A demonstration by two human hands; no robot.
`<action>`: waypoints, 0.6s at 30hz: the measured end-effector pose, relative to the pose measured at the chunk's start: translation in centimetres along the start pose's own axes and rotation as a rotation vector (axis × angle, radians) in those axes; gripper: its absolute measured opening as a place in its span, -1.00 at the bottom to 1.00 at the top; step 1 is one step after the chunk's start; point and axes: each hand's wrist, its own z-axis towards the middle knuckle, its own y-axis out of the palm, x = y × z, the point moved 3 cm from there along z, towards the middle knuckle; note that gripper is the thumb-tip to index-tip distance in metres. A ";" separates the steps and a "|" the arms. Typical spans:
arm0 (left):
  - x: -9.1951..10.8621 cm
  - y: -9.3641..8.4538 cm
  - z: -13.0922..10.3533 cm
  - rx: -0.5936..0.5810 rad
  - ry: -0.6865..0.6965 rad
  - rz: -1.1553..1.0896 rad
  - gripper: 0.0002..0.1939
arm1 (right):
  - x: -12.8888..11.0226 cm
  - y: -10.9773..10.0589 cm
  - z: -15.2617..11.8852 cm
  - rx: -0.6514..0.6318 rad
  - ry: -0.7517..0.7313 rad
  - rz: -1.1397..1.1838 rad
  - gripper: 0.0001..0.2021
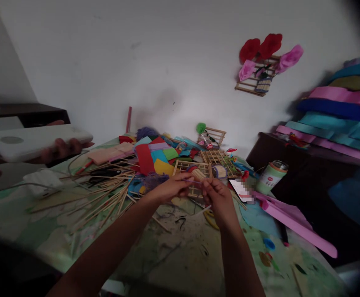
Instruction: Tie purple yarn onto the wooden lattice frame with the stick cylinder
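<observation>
Below the fingers, on the near side, spreads a green-patterned tablecloth (pixel 173 264), and just under them lie a small black tool (pixel 181 222) and a yellow ring (pixel 211 220), partly hidden by the right wrist. The left hand (pixel 177 186) and the right hand (pixel 218 196) face each other, thumb and fingertips of each pinched together on a thin purple strand (pixel 193 181), which runs across the short gap between them. Left of the fingers fan many thin wooden sticks (pixel 105 202); to their right lie a phone (pixel 241 190) and, farther out, a pink roll (pixel 300 227). Just beyond the fingertips sits a wooden lattice frame (pixel 180 167), with a small bamboo cylinder (pixel 220 172) beside it. Beyond and left are bright felt pieces (pixel 156 154); well left, another person's hand (pixel 59 150) holds a white device (pixel 37 138). Far beyond, up and right, red and pink flowers (pixel 271 46) decorate a wall rack (pixel 249 88).
</observation>
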 end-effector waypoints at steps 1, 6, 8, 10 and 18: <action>-0.3 0.1 -0.5 -0.103 -0.044 -0.046 -0.69 | -0.6 -0.4 -0.2 0.041 -0.035 0.047 -0.77; -0.8 -1.6 -2.4 -0.344 -0.091 -0.083 -0.62 | -2.7 -3.7 -1.7 0.265 -0.207 0.203 -0.82; -0.6 -2.3 -2.6 -0.291 -0.043 -0.092 -0.62 | -2.4 -4.7 -2.5 0.316 -0.217 0.160 -0.81; -0.5 -1.8 -2.7 -0.248 0.008 -0.063 -0.63 | -1.5 -4.7 -3.2 0.317 -0.185 0.109 -0.80; -3.2 5.2 -3.1 -0.517 0.000 -0.124 -0.60 | 1.7 -1.8 -5.3 0.251 0.008 0.182 -0.73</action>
